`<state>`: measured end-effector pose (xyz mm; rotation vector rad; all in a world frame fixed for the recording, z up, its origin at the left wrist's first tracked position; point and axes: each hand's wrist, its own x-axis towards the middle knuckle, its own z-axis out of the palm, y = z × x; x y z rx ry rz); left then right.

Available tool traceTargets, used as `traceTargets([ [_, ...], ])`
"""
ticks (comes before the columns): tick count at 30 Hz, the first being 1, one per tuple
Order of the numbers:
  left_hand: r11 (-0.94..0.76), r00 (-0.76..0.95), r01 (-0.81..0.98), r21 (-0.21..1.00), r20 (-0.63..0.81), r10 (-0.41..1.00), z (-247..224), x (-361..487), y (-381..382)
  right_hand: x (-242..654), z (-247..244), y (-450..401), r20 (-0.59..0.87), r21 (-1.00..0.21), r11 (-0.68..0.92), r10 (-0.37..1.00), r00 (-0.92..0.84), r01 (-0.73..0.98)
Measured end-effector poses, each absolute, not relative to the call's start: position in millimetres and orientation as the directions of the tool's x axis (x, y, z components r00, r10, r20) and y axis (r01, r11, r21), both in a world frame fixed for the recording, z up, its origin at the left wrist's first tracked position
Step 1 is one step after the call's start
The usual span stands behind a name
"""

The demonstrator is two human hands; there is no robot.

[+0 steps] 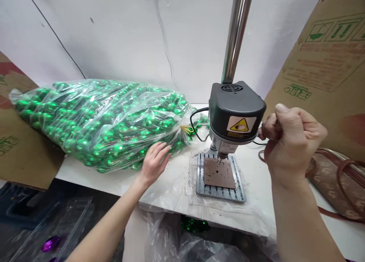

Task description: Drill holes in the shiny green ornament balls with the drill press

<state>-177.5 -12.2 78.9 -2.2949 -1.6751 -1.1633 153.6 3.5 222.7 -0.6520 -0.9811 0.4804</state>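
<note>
The left hand is loosely stretched out by the bag of green balls; I can't tell if they touch. The right hand curls up beside the black drill, its grip hidden.

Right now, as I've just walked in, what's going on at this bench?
A person has the left hand, fingers loosely extended, by a tied clear bag of shiny green balls; whether they touch is unclear. The right hand is raised and curled beside a black-topped drill press; anything in its grip is hidden. The drill bit points down toward a brown board with a dark hole and scattered crumbs.
</note>
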Motion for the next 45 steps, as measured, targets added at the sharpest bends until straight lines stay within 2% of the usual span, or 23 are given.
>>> traceTargets([
  [2, -0.155, -0.077, 0.955, 0.253, 0.717, 0.693, 65.8, -201.8, -45.4, 153.8, 222.6, 3.4, 0.599, -0.697, 0.713, 0.641, 0.480, -0.082],
  [3, -0.016, -0.173, 0.971, 0.238, 0.750, 0.639, 59.9, -216.0, -57.0, 153.8, 222.5, 3.4, 0.599, -0.697, 0.713, 0.640, 0.481, -0.081],
  [6, 0.236, -0.377, 0.926, 0.295, 0.756, 0.535, 46.9, -258.6, -71.2, 153.6, 222.3, 3.3, 0.598, -0.697, 0.713, 0.635, 0.488, -0.074],
  [11, 0.254, -0.461, 0.887, 0.386, 0.717, 0.523, 41.7, -300.7, -47.0, 152.5, 222.0, 3.5, 0.604, -0.688, 0.722, 0.623, 0.497, -0.070],
  [16, 0.293, -0.515, 0.857, 0.424, 0.722, 0.462, 61.8, -307.6, 3.9, 152.0, 223.7, 2.1, 0.617, -0.681, 0.730, 0.614, 0.491, -0.058],
  [19, 0.282, -0.468, 0.884, 0.373, 0.710, 0.526, 78.0, -311.1, 34.6, 151.3, 224.9, 1.6, 0.627, -0.671, 0.740, 0.605, 0.491, -0.055],
  [24, 0.158, -0.246, 0.968, 0.193, 0.633, 0.734, 96.3, -325.5, 62.6, 148.7, 225.5, 2.7, 0.637, -0.653, 0.756, 0.579, 0.510, -0.042],
  [28, 0.109, -0.153, 0.988, 0.111, 0.589, 0.793, 112.4, -335.7, 72.9, 148.7, 225.1, 1.8, 0.622, -0.667, 0.743, 0.594, 0.510, -0.052],
  [30, 0.133, -0.198, 0.980, 0.151, 0.618, 0.760, 117.0, -334.3, 76.4, 149.2, 224.8, 0.8, 0.617, -0.677, 0.734, 0.607, 0.501, -0.056],
  [32, 0.143, -0.275, 0.959, 0.244, 0.689, 0.671, 114.5, -325.7, 77.0, 149.8, 224.4, 0.0, 0.608, -0.688, 0.723, 0.621, 0.495, -0.062],
  [34, 0.065, -0.276, 0.954, 0.294, 0.768, 0.579, 105.2, -310.0, 73.9, 150.5, 223.9, -0.4, 0.595, -0.703, 0.708, 0.637, 0.491, -0.067],
  [35, -0.002, -0.226, 0.962, 0.273, 0.801, 0.554, 99.4, -300.0, 71.3, 150.8, 223.7, -0.4, 0.589, -0.709, 0.701, 0.644, 0.489, -0.070],
  [37, -0.137, -0.055, 0.978, 0.156, 0.832, 0.553, 89.9, -277.5, 65.4, 151.4, 223.5, -0.3, 0.583, -0.715, 0.695, 0.653, 0.483, -0.076],
  [39, -0.223, 0.128, 0.975, 0.014, 0.785, 0.607, 87.6, -254.2, 61.8, 151.8, 223.7, -0.4, 0.581, -0.716, 0.694, 0.657, 0.480, -0.082],
  [41, -0.249, 0.236, 0.965, -0.084, 0.692, 0.682, 93.3, -233.7, 63.2, 151.7, 224.4, -0.9, 0.577, -0.720, 0.689, 0.660, 0.480, -0.083],
  [43, -0.197, 0.227, 0.973, -0.119, 0.629, 0.743, 103.5, -219.2, 70.6, 151.2, 225.4, -1.6, 0.575, -0.724, 0.685, 0.662, 0.481, -0.077],
  [45, -0.095, 0.144, 0.989, -0.112, 0.611, 0.779, 113.6, -211.9, 82.6, 150.5, 226.1, -2.2, 0.575, -0.725, 0.685, 0.662, 0.481, -0.075],
])
